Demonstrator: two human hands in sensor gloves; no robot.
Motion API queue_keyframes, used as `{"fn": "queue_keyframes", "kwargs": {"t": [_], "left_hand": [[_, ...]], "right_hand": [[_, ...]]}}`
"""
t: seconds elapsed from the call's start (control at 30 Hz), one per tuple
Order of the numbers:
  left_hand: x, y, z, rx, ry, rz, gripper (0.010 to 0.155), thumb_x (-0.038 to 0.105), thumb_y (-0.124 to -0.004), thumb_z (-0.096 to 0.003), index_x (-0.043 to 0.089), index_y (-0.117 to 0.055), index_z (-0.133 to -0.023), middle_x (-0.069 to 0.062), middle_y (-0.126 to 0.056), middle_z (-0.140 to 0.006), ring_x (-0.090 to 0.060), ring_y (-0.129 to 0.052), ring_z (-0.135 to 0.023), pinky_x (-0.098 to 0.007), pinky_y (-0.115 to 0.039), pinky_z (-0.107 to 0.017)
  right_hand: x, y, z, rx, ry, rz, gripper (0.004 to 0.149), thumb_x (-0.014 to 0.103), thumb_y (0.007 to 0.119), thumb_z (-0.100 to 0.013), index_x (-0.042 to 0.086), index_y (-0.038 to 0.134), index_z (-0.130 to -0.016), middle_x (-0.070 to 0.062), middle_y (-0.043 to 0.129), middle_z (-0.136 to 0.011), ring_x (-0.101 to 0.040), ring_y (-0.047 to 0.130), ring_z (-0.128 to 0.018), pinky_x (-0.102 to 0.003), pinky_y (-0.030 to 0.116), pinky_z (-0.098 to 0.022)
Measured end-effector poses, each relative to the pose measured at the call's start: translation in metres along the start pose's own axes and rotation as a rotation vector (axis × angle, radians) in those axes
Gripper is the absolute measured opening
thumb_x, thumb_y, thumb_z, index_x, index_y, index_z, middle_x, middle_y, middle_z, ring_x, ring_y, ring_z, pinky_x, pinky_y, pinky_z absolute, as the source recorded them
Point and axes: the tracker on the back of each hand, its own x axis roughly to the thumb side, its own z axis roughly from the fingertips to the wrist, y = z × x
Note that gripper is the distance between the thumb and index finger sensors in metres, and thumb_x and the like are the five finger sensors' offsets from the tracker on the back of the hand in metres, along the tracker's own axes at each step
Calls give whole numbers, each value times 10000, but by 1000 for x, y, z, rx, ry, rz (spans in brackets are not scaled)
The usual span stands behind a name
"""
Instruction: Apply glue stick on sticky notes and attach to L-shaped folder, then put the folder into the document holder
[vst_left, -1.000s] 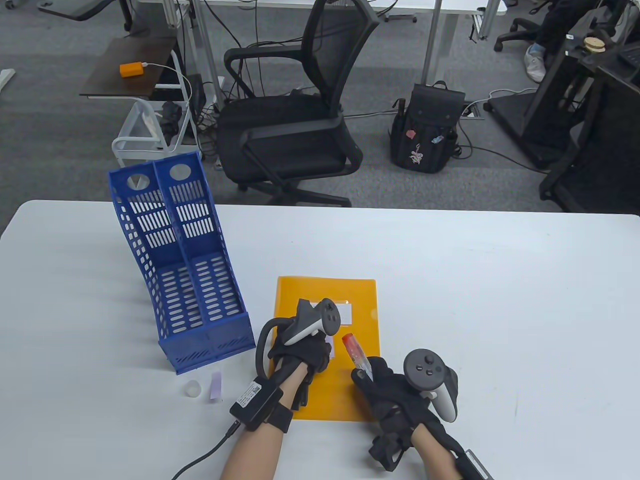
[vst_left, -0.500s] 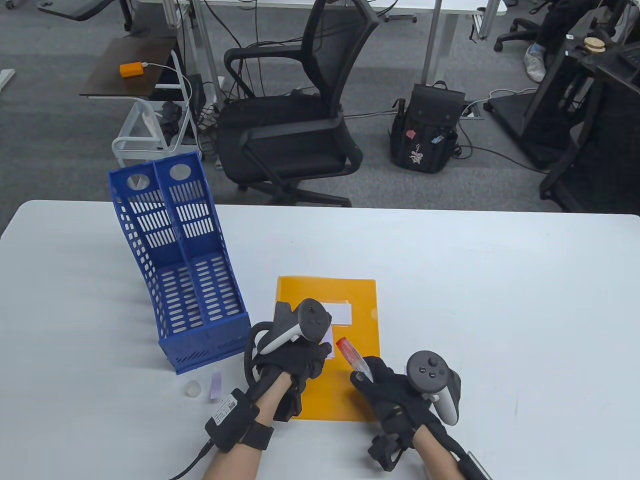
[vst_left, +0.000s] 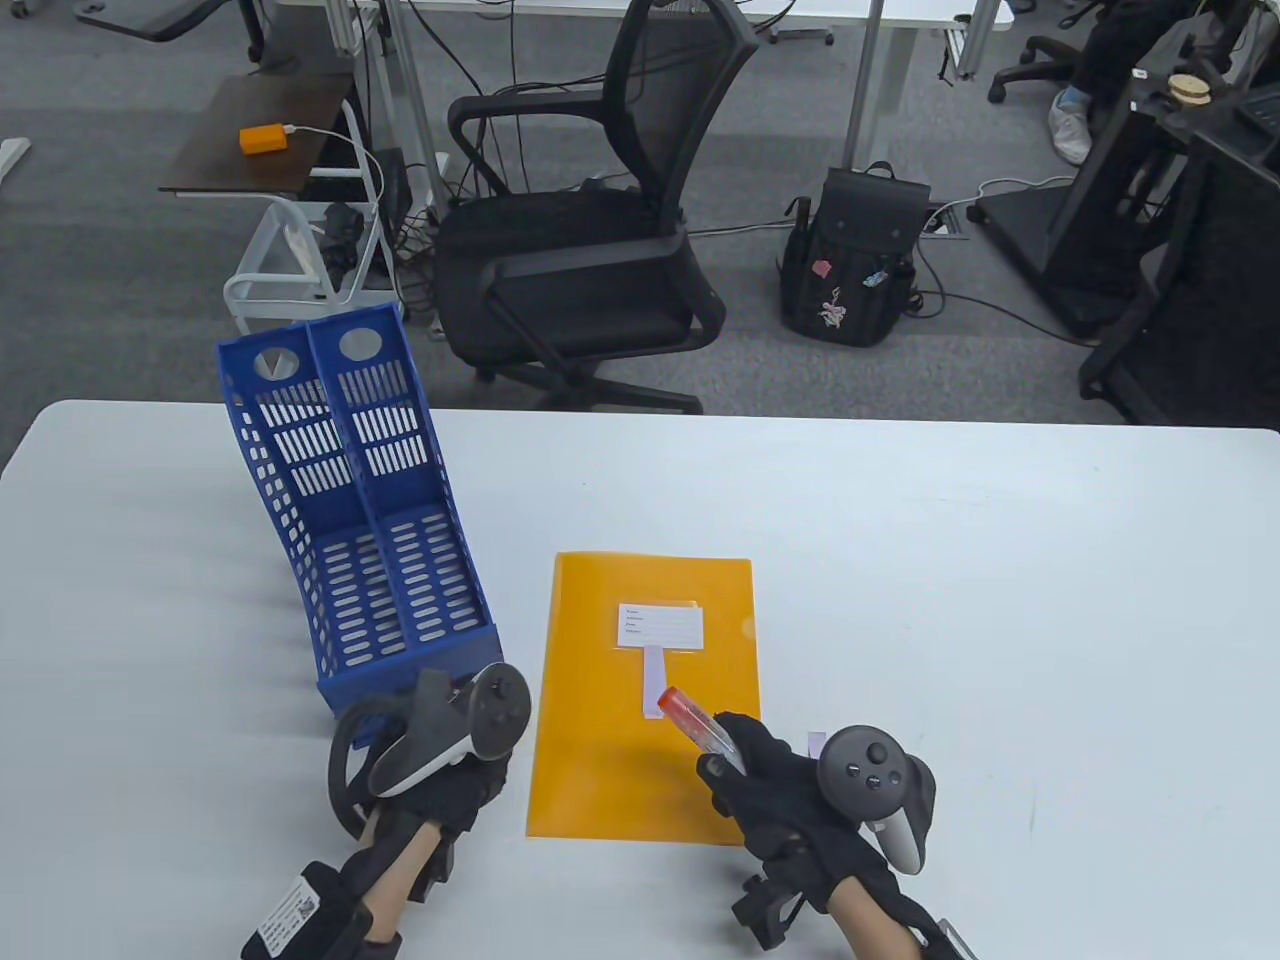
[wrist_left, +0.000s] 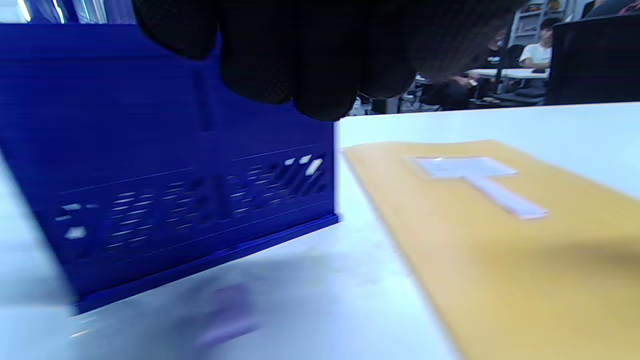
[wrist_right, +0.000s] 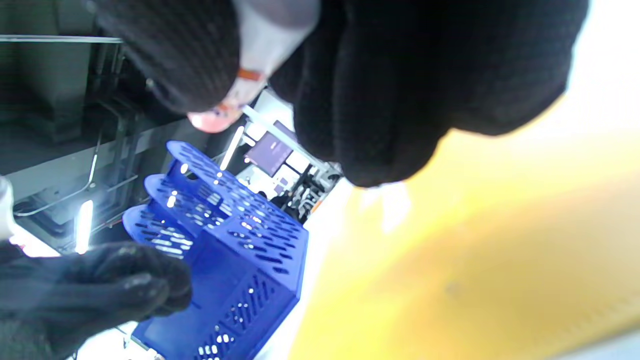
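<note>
The orange L-shaped folder (vst_left: 600, 770) (wrist_left: 500, 250) lies flat in the middle of the table. A pale purple sticky note (vst_left: 655, 684) (wrist_left: 502, 198) lies on it, just under its white label (vst_left: 660, 626). My right hand (vst_left: 745, 772) hovers over the folder's near right corner and grips the glue stick (vst_left: 688, 715) (wrist_right: 265, 45), red end pointing up and left. My left hand (vst_left: 450, 790) hovers left of the folder, before the blue document holder (vst_left: 370, 530) (wrist_left: 175, 165), its fingers (wrist_left: 300, 60) holding nothing. A loose purple note (wrist_left: 227, 315) lies blurred on the table below them.
The holder stands upright at the table's left with two slots, close to the folder's left edge. Another pale note (vst_left: 815, 742) peeks out beside my right hand's tracker. A black office chair (vst_left: 590, 230) and a backpack (vst_left: 860, 260) stand beyond the table's far edge.
My left hand has lifted off the folder and swung left and nearer, uncovering the label and the attached note. The right hand with the glue stick shifted slightly nearer.
</note>
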Motion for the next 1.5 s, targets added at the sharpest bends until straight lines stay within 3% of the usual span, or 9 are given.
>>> {"fn": "queue_keyframes", "kwargs": {"t": [0.17, 0.3, 0.53, 0.73, 0.83, 1.27, 1.5], "left_hand": [[-26, -29, 9, -70, 49, -37, 590, 554, -807, -454, 263, -697, -955, -59, -759, -1043, -318, -711, -975, -599, -562, -731], [-32, -50, 10, -70, 50, -92, 608, 550, -881, -408, 258, -721, -917, -64, -706, -1074, -324, -643, -1016, -616, -513, -748], [-34, -69, 5, -78, 71, -218, 711, 526, -944, -364, 264, -661, -961, -55, -556, -1146, -328, -488, -1076, -635, -411, -777], [-36, -71, -1, -59, 91, -186, 550, 475, -899, -408, 305, -775, -917, -39, -725, -1073, -314, -651, -1017, -615, -517, -746], [-36, -70, -2, -24, 102, -167, 405, 446, -840, -448, 301, -872, -825, -15, -853, -979, -289, -770, -944, -591, -591, -719], [-36, -61, -2, 74, 166, -138, 351, 423, -848, -439, 252, -943, -730, -21, -986, -806, -263, -915, -782, -556, -698, -651], [-17, -37, -1, 91, 75, 96, 362, 433, -839, -448, 256, -928, -752, -24, -964, -836, -275, -887, -817, -569, -672, -667]], "right_hand": [[1, 4, 1, 1, -22, 31, 631, 405, 822, -447, -2, 749, -923, -210, 956, -693, -336, 1026, -417, -465, 878, -285], [1, 6, 2, -15, -33, 60, 635, 402, 824, -446, 10, 736, -938, -206, 957, -707, -338, 1028, -424, -468, 879, -288], [1, 6, 2, -14, -32, 64, 633, 403, 822, -446, 17, 734, -941, -200, 958, -707, -338, 1027, -423, -467, 878, -289], [1, 7, 2, -11, -30, 64, 635, 405, 822, -447, 14, 738, -939, -201, 961, -705, -338, 1030, -423, -468, 879, -288], [1, 7, 1, -10, -32, 64, 636, 405, 822, -446, 13, 737, -940, -201, 961, -705, -338, 1030, -424, -468, 879, -288], [0, 5, 1, -25, -40, 78, 653, 407, 821, -449, 42, 692, -975, -200, 954, -738, -338, 1037, -426, -469, 883, -288], [2, -4, 0, -86, -55, 122, 650, 409, 886, -429, 28, 717, -927, -167, 999, -636, -306, 1056, -377, -446, 895, -255]]}}
